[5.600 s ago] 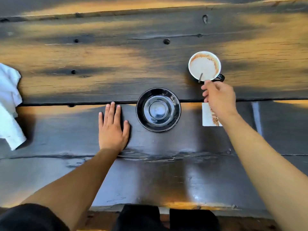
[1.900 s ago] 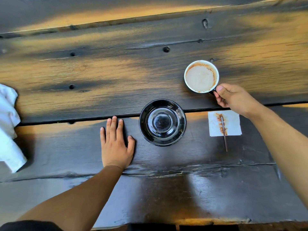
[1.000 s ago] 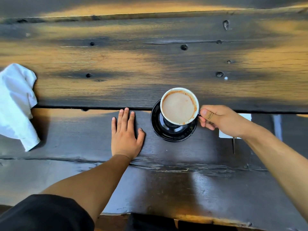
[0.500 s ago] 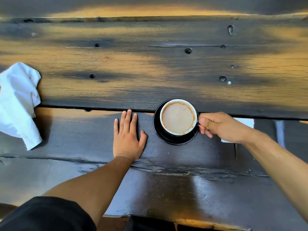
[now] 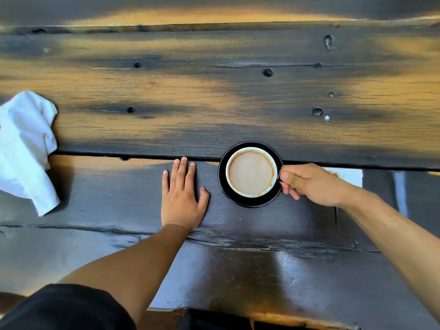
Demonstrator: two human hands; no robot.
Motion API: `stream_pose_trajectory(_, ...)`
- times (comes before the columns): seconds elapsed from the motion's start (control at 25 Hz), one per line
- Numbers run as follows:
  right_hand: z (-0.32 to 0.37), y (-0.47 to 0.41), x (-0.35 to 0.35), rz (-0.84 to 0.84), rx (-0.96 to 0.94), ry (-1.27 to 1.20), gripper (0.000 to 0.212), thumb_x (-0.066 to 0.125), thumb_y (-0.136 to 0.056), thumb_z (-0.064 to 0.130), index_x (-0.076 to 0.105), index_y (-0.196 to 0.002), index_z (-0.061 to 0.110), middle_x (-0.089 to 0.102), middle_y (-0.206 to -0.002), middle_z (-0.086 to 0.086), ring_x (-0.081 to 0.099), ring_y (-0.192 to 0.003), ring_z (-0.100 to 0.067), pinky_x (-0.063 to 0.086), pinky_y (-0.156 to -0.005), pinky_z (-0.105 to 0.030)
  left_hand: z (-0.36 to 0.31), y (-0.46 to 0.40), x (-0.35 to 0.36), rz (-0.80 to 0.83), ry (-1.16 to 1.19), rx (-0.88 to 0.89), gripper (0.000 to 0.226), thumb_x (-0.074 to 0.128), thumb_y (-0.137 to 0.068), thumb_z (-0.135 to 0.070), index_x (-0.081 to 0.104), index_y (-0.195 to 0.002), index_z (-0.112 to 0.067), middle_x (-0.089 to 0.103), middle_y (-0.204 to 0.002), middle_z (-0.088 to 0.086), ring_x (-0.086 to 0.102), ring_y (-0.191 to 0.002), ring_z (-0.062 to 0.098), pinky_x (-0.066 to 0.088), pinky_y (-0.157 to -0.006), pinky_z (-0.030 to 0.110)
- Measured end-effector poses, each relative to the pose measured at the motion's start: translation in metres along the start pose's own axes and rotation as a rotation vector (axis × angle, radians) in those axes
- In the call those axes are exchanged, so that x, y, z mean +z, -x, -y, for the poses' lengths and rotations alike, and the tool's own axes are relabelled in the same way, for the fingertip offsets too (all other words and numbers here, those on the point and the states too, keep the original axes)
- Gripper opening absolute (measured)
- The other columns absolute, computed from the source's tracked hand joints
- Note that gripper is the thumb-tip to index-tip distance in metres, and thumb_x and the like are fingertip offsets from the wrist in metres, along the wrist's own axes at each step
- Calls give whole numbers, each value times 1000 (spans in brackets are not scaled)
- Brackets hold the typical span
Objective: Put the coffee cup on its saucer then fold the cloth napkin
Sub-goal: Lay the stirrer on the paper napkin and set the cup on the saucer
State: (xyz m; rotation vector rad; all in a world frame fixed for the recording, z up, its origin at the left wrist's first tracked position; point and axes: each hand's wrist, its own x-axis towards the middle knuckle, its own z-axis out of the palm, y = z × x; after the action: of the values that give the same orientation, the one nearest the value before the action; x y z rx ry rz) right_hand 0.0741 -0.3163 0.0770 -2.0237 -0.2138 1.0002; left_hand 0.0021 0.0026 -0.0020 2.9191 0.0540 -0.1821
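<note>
The right hand point(image 5: 314, 184) has its thumb and curled fingers point(image 5: 289, 178) pinched on the small dark handle at the three o'clock side of the white round ceramic coffee cup point(image 5: 251, 172). The cup, full of pale milky coffee with a brown ring at the edge, looks to be sitting on the glossy black round saucer point(image 5: 223, 184), a little toward its twelve o'clock rim rather than dead centre. Whether its foot is fully settled in the well cannot be told from above.

The left hand point(image 5: 182, 198) lies flat and spread at nine o'clock from the saucer, just beside it, palm down on the dark, weathered wooden plank table point(image 5: 238, 98), gripping nothing.

Peeking out behind the right wrist, at three o'clock, is a white square of paper point(image 5: 347, 177) with a brown stain, mostly hidden.

Far off at nine o'clock, well apart from both hands, the crumpled white cloth napkin point(image 5: 26, 148) lies in a heap, not yet folded.

My worry is the release: if the fingers pull away with a tug while the cup sits off-centre, it may rock and slop coffee over the rim. Reaching for the napkin, the left arm crosses nothing, but a careless right forearm could catch the handle.
</note>
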Motion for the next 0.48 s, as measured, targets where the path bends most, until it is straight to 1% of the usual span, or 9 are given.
stream_pose_trajectory(0.12,0,0,1,-30,-10,-13,37,42,-107,27,60,-79,11,62,-62,10,50,-55,-4,41,-61,-13,0,0,0,-2,0,-2,70,34,-93,-42,33,-155,-9,23,-166,10,12,-156,25,10,-125,52)
stream_pose_trajectory(0.2,-3,0,1,-55,-13,-17,33,43,-106,28,62,-81,18,63,-70,5,52,-58,-9,45,-62,-21,0,0,0,-2,-2,-1,70,34,-93,-42,33,-155,-9,23,-166,10,13,-156,25,10,-125,53)
stream_pose_trajectory(0.24,-5,0,0,-59,-13,-4,32,44,-106,29,64,-83,22,63,-71,4,52,-58,-9,46,-63,-27,0,0,0,-1,-6,-1,70,34,-93,-42,33,-155,-9,23,-166,10,13,-156,25,10,-125,52)
stream_pose_trajectory(0.28,-6,0,0,-63,-13,17,31,44,-106,31,66,-84,26,61,-70,5,51,-58,-8,45,-63,-28,0,0,0,0,-9,-1,70,34,-93,-42,33,-155,-9,22,-166,10,12,-156,25,10,-125,52)
stream_pose_trajectory(0.4,-9,0,1,-90,-19,51,31,43,-106,34,68,-88,32,58,-68,7,48,-58,-5,43,-62,-28,1,0,1,2,-14,-2,70,34,-93,-42,33,-155,-9,22,-166,10,12,-156,25,10,-125,52)
stream_pose_trajectory(0.48,-10,0,3,-102,-13,34,31,43,-106,34,68,-87,34,58,-68,8,49,-59,-7,43,-62,-31,0,0,1,-1,-15,-1,70,35,-93,-42,33,-155,-9,22,-166,10,12,-156,25,11,-125,53)
